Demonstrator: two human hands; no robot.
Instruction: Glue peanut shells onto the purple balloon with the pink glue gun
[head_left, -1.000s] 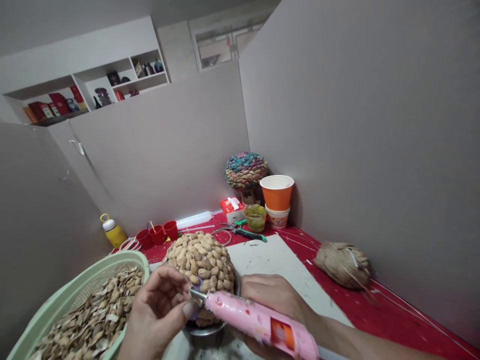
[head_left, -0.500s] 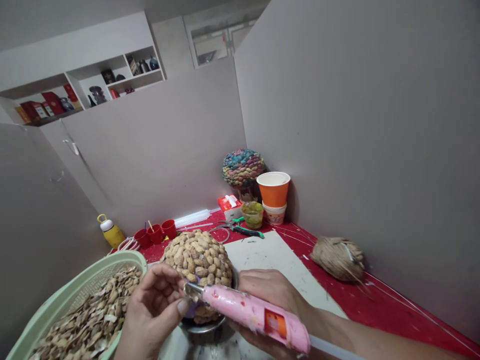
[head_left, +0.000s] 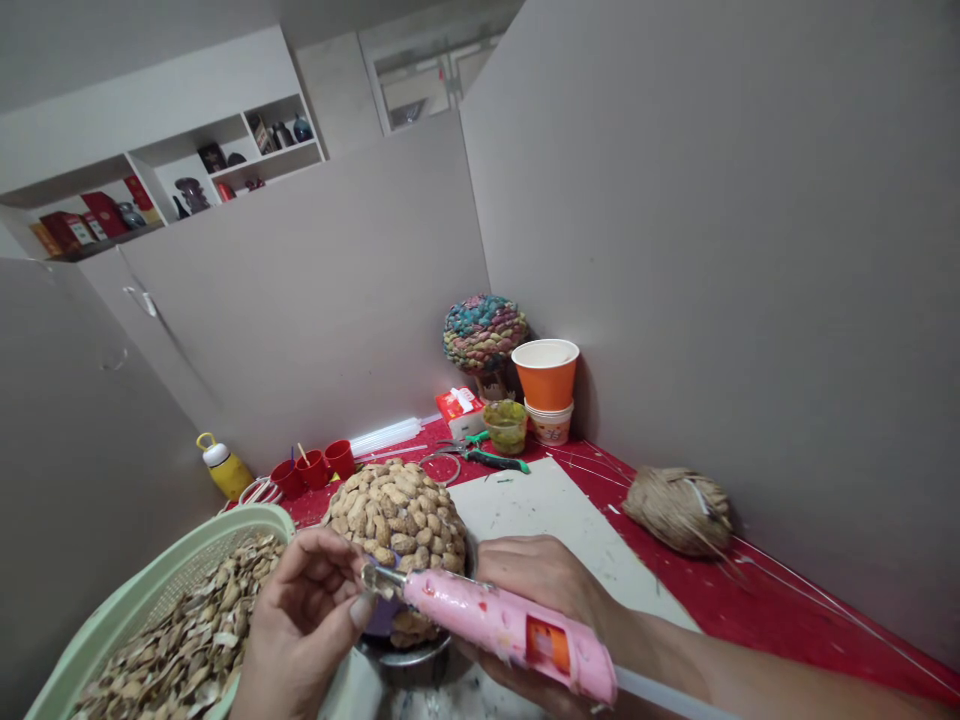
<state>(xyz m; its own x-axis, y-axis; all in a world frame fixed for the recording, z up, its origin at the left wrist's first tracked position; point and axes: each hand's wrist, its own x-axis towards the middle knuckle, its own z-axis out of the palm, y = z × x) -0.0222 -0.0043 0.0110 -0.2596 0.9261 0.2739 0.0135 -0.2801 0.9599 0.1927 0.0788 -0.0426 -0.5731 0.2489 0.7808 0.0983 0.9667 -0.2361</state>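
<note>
My right hand (head_left: 540,590) grips a pink hot glue gun (head_left: 495,620), a clear glue stick (head_left: 667,692) sticking out of its back end. Its metal nozzle points left and meets a piece of peanut shell (head_left: 376,580) pinched between the thumb and fingers of my left hand (head_left: 307,620). Just behind the nozzle, a ball covered in peanut shells (head_left: 397,510) sits in a metal bowl (head_left: 420,652). A purple patch of the ball's surface (head_left: 382,617) shows bare near the nozzle. To the left stands a green basket (head_left: 274,520) full of loose peanut shells (head_left: 187,640).
Behind the ball are red cups (head_left: 339,458), pliers (head_left: 495,460), a glass bowl (head_left: 506,428), an orange paper cup (head_left: 546,378) and a colourful shell tree (head_left: 484,335). A twine bundle (head_left: 679,508) lies at right. Grey panels (head_left: 712,250) enclose the red-covered table.
Both hands keep nearly the same pose, the nozzle still at the peanut shell. The view has shifted very slightly.
</note>
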